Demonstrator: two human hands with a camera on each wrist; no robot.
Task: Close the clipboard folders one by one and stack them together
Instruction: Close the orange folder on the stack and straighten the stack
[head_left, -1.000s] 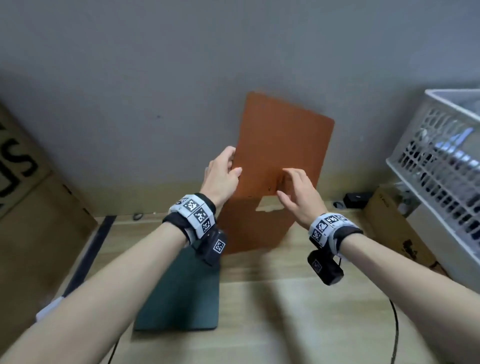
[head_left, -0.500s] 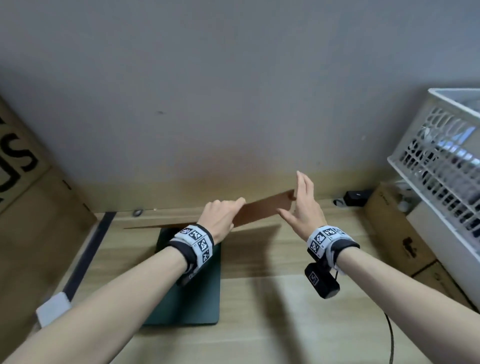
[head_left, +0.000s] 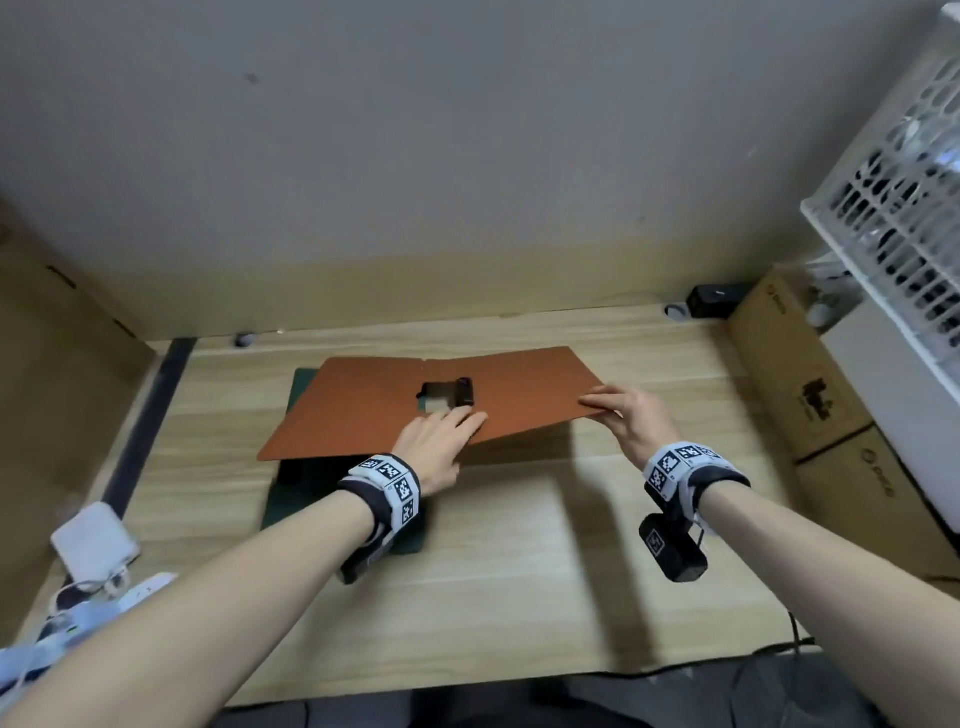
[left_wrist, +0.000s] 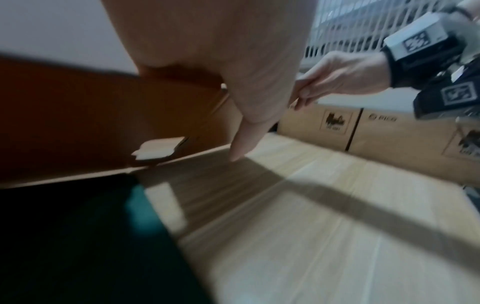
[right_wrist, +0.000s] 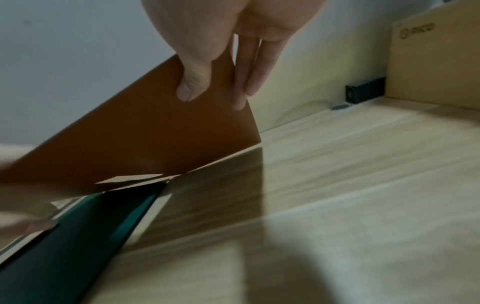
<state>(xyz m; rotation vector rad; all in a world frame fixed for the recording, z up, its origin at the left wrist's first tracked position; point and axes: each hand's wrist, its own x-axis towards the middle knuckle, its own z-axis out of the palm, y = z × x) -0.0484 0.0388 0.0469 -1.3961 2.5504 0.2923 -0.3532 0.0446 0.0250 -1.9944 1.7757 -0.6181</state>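
Note:
The brown clipboard folder is spread open, inside up, with its black clip at the middle. It hovers low over the closed green folder on the wooden table. My left hand holds its front edge by the spine, fingers on top and thumb hanging below. My right hand pinches the outer edge of the right cover, which is tilted up. The right wrist view shows the thumb against the brown folder, above the green folder. The left wrist view shows the brown underside.
A white slatted basket stands over cardboard boxes at the right. A small black device sits at the back by the wall. A white adapter with cables lies at the left, beside another cardboard box.
The brown folder stood upright in front of the wall a second ago. Both hands have tipped it forward and down, so it now lies spread open over the green folder.

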